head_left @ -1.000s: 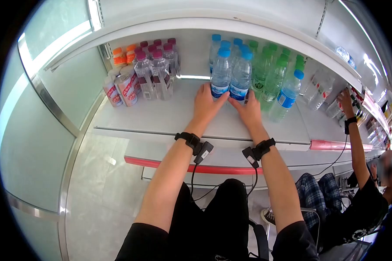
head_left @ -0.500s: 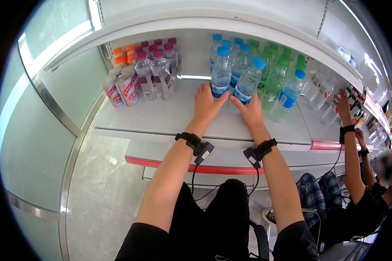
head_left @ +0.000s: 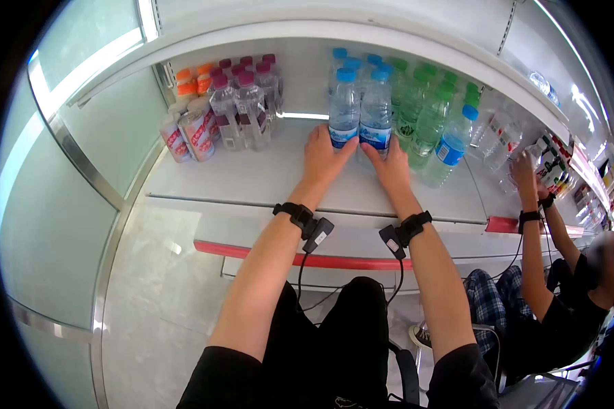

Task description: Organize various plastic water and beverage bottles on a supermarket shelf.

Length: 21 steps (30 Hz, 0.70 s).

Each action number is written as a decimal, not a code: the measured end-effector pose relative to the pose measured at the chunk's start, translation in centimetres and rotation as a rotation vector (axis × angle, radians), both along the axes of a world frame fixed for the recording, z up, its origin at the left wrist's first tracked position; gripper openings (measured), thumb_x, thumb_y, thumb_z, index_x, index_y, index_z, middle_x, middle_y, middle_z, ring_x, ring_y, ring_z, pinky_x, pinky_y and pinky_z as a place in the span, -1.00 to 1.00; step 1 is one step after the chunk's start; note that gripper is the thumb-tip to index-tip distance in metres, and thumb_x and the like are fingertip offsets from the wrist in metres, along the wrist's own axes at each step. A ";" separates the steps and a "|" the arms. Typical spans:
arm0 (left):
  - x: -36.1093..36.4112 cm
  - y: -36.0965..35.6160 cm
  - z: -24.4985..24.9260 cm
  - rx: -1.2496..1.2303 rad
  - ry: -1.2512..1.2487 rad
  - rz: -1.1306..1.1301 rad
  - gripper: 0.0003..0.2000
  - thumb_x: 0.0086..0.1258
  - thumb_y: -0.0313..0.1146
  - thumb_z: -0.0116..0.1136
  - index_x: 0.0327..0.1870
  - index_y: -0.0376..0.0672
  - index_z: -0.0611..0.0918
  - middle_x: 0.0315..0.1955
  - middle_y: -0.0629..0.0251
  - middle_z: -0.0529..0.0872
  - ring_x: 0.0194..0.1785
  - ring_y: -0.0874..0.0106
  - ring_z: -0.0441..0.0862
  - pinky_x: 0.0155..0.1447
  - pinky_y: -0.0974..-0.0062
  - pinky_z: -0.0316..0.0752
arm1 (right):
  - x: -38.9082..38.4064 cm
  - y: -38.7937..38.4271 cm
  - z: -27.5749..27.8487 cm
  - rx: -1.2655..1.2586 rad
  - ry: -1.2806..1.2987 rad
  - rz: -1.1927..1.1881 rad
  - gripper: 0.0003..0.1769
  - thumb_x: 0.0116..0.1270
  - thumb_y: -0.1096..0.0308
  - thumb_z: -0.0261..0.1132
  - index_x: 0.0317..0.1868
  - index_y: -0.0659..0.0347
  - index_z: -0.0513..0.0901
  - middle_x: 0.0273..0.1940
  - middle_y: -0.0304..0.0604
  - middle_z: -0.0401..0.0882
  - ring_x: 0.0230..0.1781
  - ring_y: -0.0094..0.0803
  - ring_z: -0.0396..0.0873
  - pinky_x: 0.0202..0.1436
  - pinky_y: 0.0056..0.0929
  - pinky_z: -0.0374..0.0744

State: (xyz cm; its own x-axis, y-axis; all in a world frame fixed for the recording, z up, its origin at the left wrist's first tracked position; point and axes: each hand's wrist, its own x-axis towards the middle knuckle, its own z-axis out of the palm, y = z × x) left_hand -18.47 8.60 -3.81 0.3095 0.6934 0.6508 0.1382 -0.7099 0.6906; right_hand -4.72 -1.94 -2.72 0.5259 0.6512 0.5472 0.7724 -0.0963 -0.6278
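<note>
You are closing your left hand (head_left: 323,158) around the base of the left water bottle (head_left: 344,109), the grip half curled, with the thumb pressing one side of the label and the fingers the other. Your right hand (head_left: 391,167) is pinching the foot of the right water bottle (head_left: 376,112) in the same partly closed grip. That bottle is standing just right of the left water bottle, and the two are touching.

Both are clear ribbed plastic cylinders with blue screw caps and blue-and-white wrap labels, and they are resting on a smooth white shelf (head_left: 252,180).

Right of the left water bottle, green-tinted bottles (head_left: 426,123) are crowding in rows. Beyond them a blue-capped bottle (head_left: 450,146) is leaning. Left of the left water bottle, clear bottles with magenta caps (head_left: 242,109) are standing, and further left are glossy red-and-white cans (head_left: 196,133). Black bands (head_left: 295,215) are wrapping both your wrists.

Half a second ago the right water bottle was tilting away to the right; now it is standing upright against its neighbour. Far right of the left water bottle, a co-worker's hand (head_left: 523,167) is now reaching lower along the shelf.
</note>
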 end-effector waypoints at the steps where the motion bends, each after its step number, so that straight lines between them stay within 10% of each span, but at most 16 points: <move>1: -0.1 0.5 0.2 0.008 0.024 0.006 -0.37 0.23 0.08 0.35 0.07 -0.32 0.51 -0.02 -0.09 0.61 0.13 -0.09 0.51 0.15 0.00 0.43 | 0.1 0.3 -0.1 0.066 0.009 0.041 -0.28 0.20 -0.02 0.50 0.08 0.43 0.46 -0.13 0.26 0.69 -0.11 0.22 0.67 -0.07 -0.03 0.60; 21: -0.2 0.0 0.2 0.018 -0.008 -0.004 -0.33 0.31 0.05 0.27 0.22 -0.34 0.42 0.09 -0.08 0.54 0.21 -0.06 0.43 0.25 0.00 0.34 | -0.2 0.0 -0.2 0.188 0.085 0.136 -0.13 0.16 -0.07 0.51 0.22 0.44 0.39 0.12 0.29 0.55 0.14 0.14 0.56 0.21 -0.10 0.51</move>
